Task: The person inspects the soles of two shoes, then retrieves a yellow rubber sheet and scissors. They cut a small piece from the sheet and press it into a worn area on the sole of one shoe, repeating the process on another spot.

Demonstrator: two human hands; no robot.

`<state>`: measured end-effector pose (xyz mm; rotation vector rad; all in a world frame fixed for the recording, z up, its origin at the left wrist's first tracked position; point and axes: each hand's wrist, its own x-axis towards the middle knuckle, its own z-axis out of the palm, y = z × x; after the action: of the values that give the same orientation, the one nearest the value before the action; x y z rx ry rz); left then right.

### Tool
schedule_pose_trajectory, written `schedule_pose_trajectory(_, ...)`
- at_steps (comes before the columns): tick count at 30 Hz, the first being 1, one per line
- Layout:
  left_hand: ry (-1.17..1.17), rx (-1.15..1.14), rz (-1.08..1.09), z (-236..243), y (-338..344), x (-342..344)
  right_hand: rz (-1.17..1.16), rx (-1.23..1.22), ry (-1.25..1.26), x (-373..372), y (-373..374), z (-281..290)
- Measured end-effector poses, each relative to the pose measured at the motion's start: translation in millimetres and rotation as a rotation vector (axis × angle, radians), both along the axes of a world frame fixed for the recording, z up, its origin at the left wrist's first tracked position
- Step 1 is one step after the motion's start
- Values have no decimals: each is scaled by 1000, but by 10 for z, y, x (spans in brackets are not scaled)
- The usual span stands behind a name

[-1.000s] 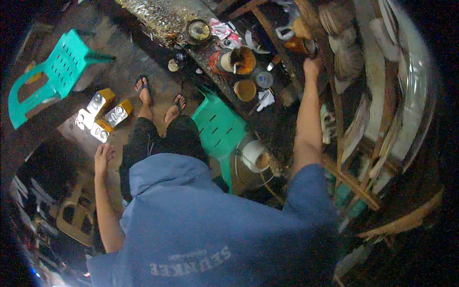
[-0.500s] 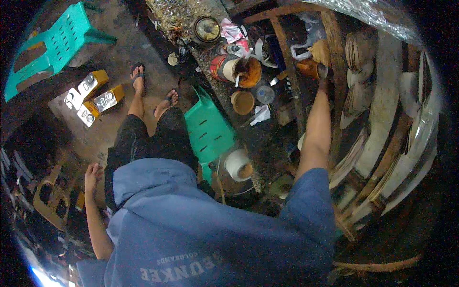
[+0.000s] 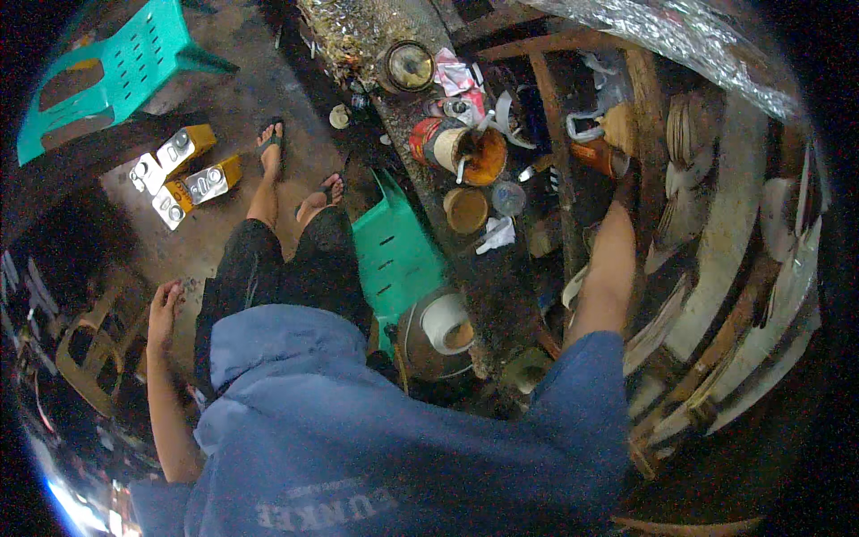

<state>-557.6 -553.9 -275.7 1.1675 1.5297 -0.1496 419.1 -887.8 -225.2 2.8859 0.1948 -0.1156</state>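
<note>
My left hand (image 3: pixel 165 304) hangs beside my leg, holding nothing, fingers loosely bent and a little apart. My right arm reaches into the wooden shelving (image 3: pixel 646 107), where my right hand (image 3: pixel 617 192) is in shadow at an orange-brown container (image 3: pixel 592 157); its grip is unclear. A crumpled bag (image 3: pixel 607 76) lies beside that container. Left of it, a worn bench (image 3: pixel 492 295) bears a stained open can (image 3: pixel 483 166), a small tan pot (image 3: pixel 465 213), a clear cup (image 3: pixel 508 197), white scraps (image 3: pixel 497 234) and a round lidded jar (image 3: pixel 407 67).
A green plastic chair (image 3: pixel 398 268) stands against the bench beside my legs, near a white bucket (image 3: pixel 443 322). Another green chair (image 3: pixel 143 63) and several yellow metal tins (image 3: pixel 192 174) are at the left. Stacked pale boards (image 3: pixel 729 224) and crinkled plastic sheeting (image 3: pixel 680 45) fill the right side.
The view has shifted, so the bench and shelving sit lower in it. My right arm remains stretched to the orange container; my left hand stays down by my leg.
</note>
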Motion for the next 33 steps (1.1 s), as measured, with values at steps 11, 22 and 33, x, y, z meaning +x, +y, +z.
schedule_pose_trajectory(11,171,89,-198,78,23,-16,0,21,-4,107,-147,-52)
schedule_pose_trajectory(22,15,29,-227,74,96,403,9,75,-56,-124,-149,82)
schedule_pose_trajectory(33,-323,161,-635,860,243,2858,-225,243,-180,-1698,-383,635)
